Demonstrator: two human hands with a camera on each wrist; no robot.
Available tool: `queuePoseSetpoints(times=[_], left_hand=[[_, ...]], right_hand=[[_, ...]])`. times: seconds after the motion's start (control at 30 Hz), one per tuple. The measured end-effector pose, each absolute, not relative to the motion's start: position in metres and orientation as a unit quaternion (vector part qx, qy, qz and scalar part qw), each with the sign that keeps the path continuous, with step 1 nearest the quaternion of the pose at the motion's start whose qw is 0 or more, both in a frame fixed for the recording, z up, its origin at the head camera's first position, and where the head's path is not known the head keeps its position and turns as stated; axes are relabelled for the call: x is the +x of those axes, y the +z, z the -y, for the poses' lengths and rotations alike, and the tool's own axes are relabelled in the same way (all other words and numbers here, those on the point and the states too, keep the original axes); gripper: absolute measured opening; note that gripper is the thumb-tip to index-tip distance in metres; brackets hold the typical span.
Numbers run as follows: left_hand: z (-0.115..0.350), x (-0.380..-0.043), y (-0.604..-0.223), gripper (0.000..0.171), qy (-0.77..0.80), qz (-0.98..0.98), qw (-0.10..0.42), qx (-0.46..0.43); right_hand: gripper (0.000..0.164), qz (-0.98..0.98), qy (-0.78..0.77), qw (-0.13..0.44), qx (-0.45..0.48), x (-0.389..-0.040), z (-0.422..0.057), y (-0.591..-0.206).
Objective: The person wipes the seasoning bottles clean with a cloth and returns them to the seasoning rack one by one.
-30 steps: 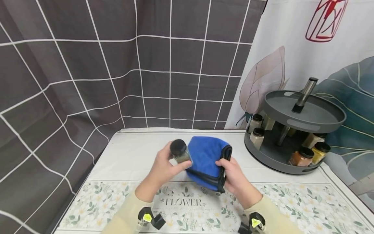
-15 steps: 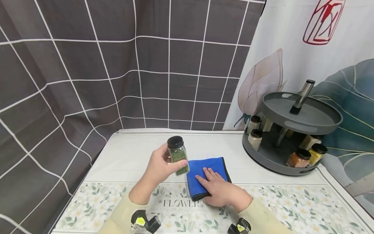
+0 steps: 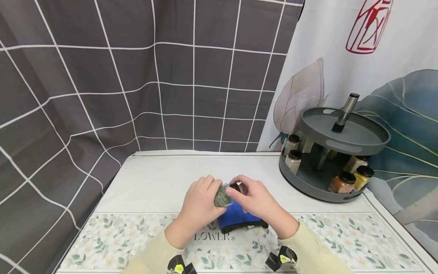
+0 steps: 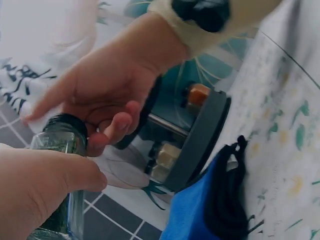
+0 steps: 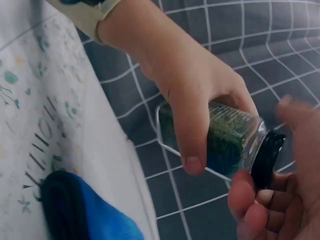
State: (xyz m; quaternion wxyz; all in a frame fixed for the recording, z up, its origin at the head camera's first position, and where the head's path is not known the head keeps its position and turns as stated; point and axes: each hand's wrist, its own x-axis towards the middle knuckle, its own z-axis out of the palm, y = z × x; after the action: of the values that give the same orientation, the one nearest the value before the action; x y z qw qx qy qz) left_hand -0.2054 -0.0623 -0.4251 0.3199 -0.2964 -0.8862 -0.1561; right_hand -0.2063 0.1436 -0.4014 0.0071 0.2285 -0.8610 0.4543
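A clear glass jar (image 3: 222, 196) of green dried herbs is gripped round its body by my left hand (image 3: 201, 198). It lies tilted over, its black lid (image 5: 268, 159) towards my right hand (image 3: 257, 198). In the right wrist view that hand's fingertips (image 5: 242, 192) touch or nearly touch the jar's neck beside the lid, while the blurred thumb stands apart from it. The left wrist view shows the lid (image 4: 65, 125) between the spread thumb and loosely bent fingers. Below both hands a folded blue cloth (image 3: 238, 216) with black edging lies on the table, partly hidden.
A grey two-tier turntable (image 3: 345, 131) stands at the right back of the table. Several black-lidded spice jars, including an orange one (image 3: 342, 183) and a yellow one (image 3: 362, 178), sit on its lower tier. A dark gridded curtain (image 3: 171, 95) hangs behind.
My right hand has gone from holding the cloth, to pressing it on the table, to the jar's lid. My left hand has tipped the jar over with its lid towards the right.
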Motion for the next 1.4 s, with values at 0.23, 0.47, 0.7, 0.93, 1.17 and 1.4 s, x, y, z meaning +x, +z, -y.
queuePoseSetpoints(times=[0.23,0.47,0.7,0.93,1.17,1.4], left_hand=[[0.057,-0.199,-0.428,0.072,-0.145,0.882,0.316,-0.319],[0.060,-0.203,-0.426,0.076,-0.190,0.928,0.181,-0.266],[0.067,-0.205,-0.422,0.066,-0.217,0.933,0.150,-0.245],[0.072,-0.210,-0.419,0.054,-0.235,0.929,0.145,-0.246],[0.076,-0.211,-0.419,0.051,-0.235,0.928,0.143,-0.251],[0.080,-0.214,-0.414,0.047,-0.236,0.928,0.149,-0.248]], right_hand=[[0.026,0.867,0.456,0.066,0.192,-0.206,-0.162,-0.400],[0.027,0.911,0.340,0.194,0.132,-0.217,-0.244,-0.378],[0.046,0.955,0.113,0.249,0.113,-0.216,-0.326,-0.367],[0.060,0.961,0.018,0.241,0.132,-0.221,-0.369,-0.381],[0.055,0.975,0.021,0.178,0.129,-0.240,-0.383,-0.398],[0.052,0.982,0.022,0.120,0.147,-0.253,-0.389,-0.402]])
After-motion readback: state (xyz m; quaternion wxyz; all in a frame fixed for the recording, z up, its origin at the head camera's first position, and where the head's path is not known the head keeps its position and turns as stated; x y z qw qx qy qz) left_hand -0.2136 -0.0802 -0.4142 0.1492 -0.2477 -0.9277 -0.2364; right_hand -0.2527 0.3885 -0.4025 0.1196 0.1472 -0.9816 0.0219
